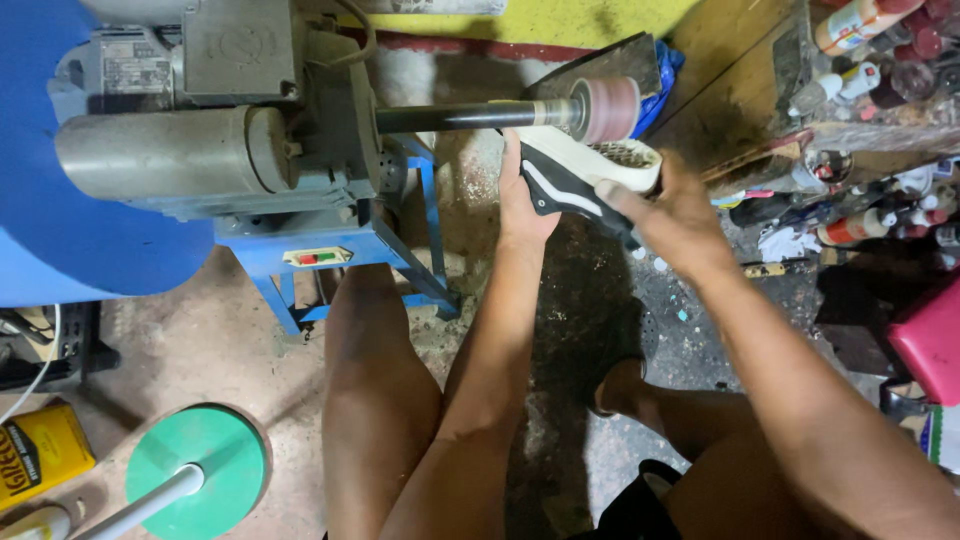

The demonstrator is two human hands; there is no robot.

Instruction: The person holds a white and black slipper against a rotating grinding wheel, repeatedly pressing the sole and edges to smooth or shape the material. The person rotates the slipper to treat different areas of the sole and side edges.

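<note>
A black and white shoe (572, 172) with a pale sole is pressed up against the pinkish sanding drum (607, 108) at the end of a dark shaft (460, 117). My left hand (522, 196) grips the shoe's left end from below. My right hand (672, 212) holds its right end, thumb lying along the sole edge. The shaft runs out of a grey motor (200, 150) that sits on a blue metal stand (330, 255).
A shelf (880, 110) crowded with bottles and tubes stands at the right. A red stool (930, 340) is at the far right, a green round base (198, 470) and a yellow tin (40, 450) at the lower left. My bare legs fill the lower middle.
</note>
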